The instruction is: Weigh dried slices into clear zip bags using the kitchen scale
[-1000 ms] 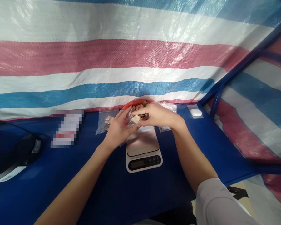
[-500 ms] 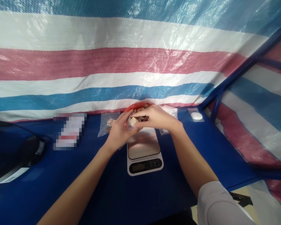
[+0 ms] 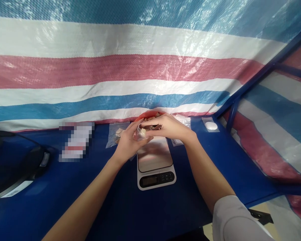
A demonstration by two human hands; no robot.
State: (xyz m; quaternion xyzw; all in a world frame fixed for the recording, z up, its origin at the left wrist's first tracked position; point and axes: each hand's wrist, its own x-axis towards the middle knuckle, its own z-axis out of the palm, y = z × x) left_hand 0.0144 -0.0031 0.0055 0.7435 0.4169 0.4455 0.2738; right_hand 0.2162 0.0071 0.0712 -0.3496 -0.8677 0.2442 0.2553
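Note:
My left hand (image 3: 128,140) is closed round a small clear plastic bag (image 3: 140,135), held up above the back of a kitchen scale (image 3: 155,155). My right hand (image 3: 169,125) reaches across from the right with its fingertips at the bag's mouth. Pale and brown dried pieces (image 3: 143,132) show at those fingertips; which lie inside the bag is hard to tell. Behind both hands stands a red bowl (image 3: 139,117) of brown dried pieces, partly hidden by my right hand. The scale's steel plate bears nothing visible, and its display looks dark.
A clear bag with pale pieces (image 3: 111,135) lies left of my left hand. More clear bags (image 3: 185,121) lie behind my right wrist. A white oval object (image 3: 211,126) rests on a bag at far right. A black object (image 3: 37,160) and a blurred-out packet (image 3: 77,140) lie left.
My hands stay together at the bag, with my right fingertips shifting slightly and a brown piece now showing there. The whole view has moved down a little.

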